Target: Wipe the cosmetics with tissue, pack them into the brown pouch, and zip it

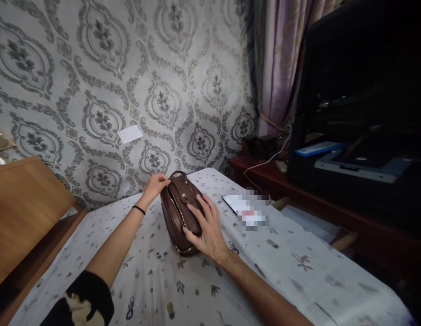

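Note:
A brown leather handbag (176, 210) lies on the patterned bed sheet, with a short handle (178, 173) at its far end and a gold-coloured clasp (185, 196) on its flap. Along its left side runs a gold-toothed zip (178, 209), partly parted. My left hand (157, 184) pinches at the zip's far end near the handle; the fingers hide the zip pull. Across the bag's near right part lies my right hand (207, 228), its thumb by the zip's near end and its fingers spread over the flap side, gripping the bag.
A phone with a lit screen (242, 208) lies right of the bag. Beyond the sheet's right edge are an open drawer (308, 222), a dark red desk (237, 165) and a white cable (264, 162). A wooden headboard-like panel (26, 213) stands at left, and patterned wallpaper (162, 99) behind.

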`<state>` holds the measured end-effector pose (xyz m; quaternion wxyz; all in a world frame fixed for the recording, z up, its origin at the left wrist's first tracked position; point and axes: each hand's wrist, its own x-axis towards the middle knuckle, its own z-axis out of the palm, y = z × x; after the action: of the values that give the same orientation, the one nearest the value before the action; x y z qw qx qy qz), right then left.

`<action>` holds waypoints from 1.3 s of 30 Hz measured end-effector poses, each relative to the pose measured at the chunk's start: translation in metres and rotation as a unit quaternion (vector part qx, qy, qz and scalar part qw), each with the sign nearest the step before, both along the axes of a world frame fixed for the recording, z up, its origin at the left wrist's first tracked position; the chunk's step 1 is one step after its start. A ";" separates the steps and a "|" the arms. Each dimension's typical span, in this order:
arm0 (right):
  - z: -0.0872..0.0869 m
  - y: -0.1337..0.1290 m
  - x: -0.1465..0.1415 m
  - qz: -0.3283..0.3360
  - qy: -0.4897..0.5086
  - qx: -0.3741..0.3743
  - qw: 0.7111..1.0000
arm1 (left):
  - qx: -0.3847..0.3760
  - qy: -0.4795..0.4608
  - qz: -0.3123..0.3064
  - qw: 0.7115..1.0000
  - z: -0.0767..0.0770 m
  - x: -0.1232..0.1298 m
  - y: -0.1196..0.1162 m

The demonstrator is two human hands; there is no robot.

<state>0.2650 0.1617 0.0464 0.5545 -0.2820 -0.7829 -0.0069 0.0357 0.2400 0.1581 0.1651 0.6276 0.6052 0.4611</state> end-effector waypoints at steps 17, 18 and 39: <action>-0.005 0.004 -0.005 -0.004 0.009 -0.006 1.000 | 0.042 -0.075 0.018 0.996 -0.001 0.016 -0.021; -0.005 0.004 -0.005 -0.004 0.006 -0.006 1.000 | 0.045 -0.076 0.020 0.996 -0.001 0.017 -0.024; -0.003 0.004 -0.002 -0.001 0.005 0.024 1.000 | 0.038 0.072 -0.017 0.997 0.023 0.053 -0.026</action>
<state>0.2634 0.1655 0.0429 0.5653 -0.2697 -0.7791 -0.0250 0.0887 0.2144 0.1807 0.1049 0.6753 0.5869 0.4343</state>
